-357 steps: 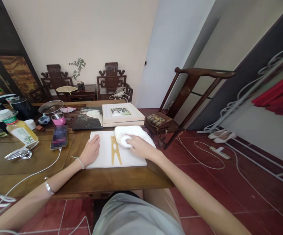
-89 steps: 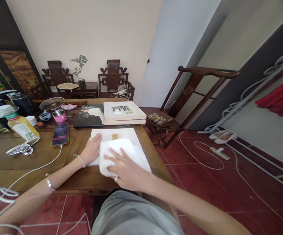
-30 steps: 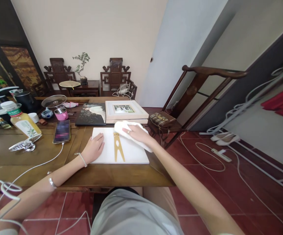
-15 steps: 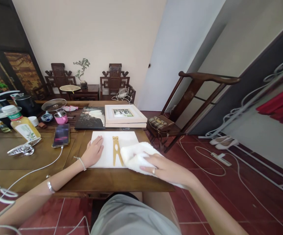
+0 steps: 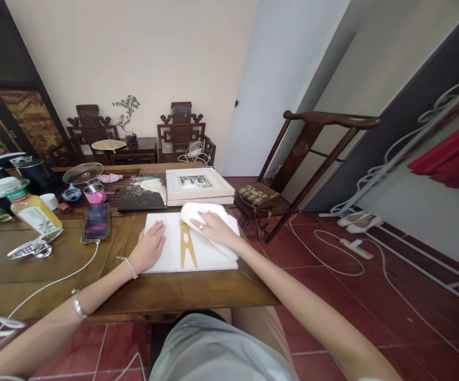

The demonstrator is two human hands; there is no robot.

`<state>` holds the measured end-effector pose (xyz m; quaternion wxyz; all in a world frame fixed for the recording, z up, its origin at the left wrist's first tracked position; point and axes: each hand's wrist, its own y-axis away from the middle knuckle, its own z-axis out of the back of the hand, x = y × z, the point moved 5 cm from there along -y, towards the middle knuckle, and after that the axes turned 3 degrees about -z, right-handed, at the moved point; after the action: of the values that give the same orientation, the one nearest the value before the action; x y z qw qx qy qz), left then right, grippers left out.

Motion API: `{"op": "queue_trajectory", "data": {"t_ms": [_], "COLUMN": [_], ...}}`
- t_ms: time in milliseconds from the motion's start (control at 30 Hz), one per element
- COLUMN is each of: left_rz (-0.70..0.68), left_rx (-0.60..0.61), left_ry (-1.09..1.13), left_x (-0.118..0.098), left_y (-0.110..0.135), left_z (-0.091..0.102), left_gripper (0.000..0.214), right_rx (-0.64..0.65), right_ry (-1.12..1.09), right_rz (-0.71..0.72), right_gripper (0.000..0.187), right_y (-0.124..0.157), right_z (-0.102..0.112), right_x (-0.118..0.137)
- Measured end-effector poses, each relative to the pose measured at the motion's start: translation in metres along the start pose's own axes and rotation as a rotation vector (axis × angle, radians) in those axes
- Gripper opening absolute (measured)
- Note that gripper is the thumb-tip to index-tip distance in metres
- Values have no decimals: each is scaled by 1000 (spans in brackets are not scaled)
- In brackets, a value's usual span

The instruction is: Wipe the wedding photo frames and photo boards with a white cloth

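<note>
A white board (image 5: 211, 259) lies on the wooden table near its front right corner, with a flat yellow bear-shaped figure (image 5: 186, 246) on it. My left hand (image 5: 150, 247) rests flat on the board's left part, fingers stretched out. A white cloth (image 5: 225, 222) is bunched under my right hand (image 5: 213, 228), which grips it over the board's upper right part. The cloth's edge touches or covers the top of the yellow figure; I cannot tell which. Much of the board's right side is hidden by the cloth and my forearm.
Behind the board are a white picture frame (image 5: 200, 182) and a dark picture (image 5: 142, 191). To the left stand a phone (image 5: 95, 222) on a white cable, a silver hair clip (image 5: 35, 247), a juice bottle (image 5: 29, 206) and a pink mug (image 5: 94, 194). A wooden chair (image 5: 304, 151) stands right.
My right hand has moved the cloth away from me and slightly left, from the board's lower right to its upper right. My left hand stays in place on the board.
</note>
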<state>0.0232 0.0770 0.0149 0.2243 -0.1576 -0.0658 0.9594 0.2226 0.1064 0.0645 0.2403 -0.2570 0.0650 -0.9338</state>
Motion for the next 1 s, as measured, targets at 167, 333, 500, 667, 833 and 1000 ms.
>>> {"op": "queue_trajectory", "data": {"t_ms": [167, 333, 500, 667, 833, 1000], "left_rz": [1, -1, 10, 5, 11, 16], "left_rx": [11, 26, 41, 56, 69, 67], "left_ry": [7, -7, -19, -38, -55, -43], "left_x": [-1, -4, -5, -5, -5, -4], "left_y": [-1, -1, 0, 0, -1, -1], "left_z": [-1, 0, 1, 1, 1, 1], "left_gripper": [45, 45, 46, 46, 46, 46], "right_rx": [32, 183, 258, 160, 72, 76], "right_ry": [76, 58, -8, 31, 111, 185], "right_rz": [172, 265, 295, 249, 224, 200], "right_gripper": [27, 22, 20, 24, 28, 22], "right_y": [7, 68, 107, 74, 12, -9], "right_z": [-16, -14, -4, -9, -17, -23], "right_x": [30, 61, 78, 60, 41, 44]}}
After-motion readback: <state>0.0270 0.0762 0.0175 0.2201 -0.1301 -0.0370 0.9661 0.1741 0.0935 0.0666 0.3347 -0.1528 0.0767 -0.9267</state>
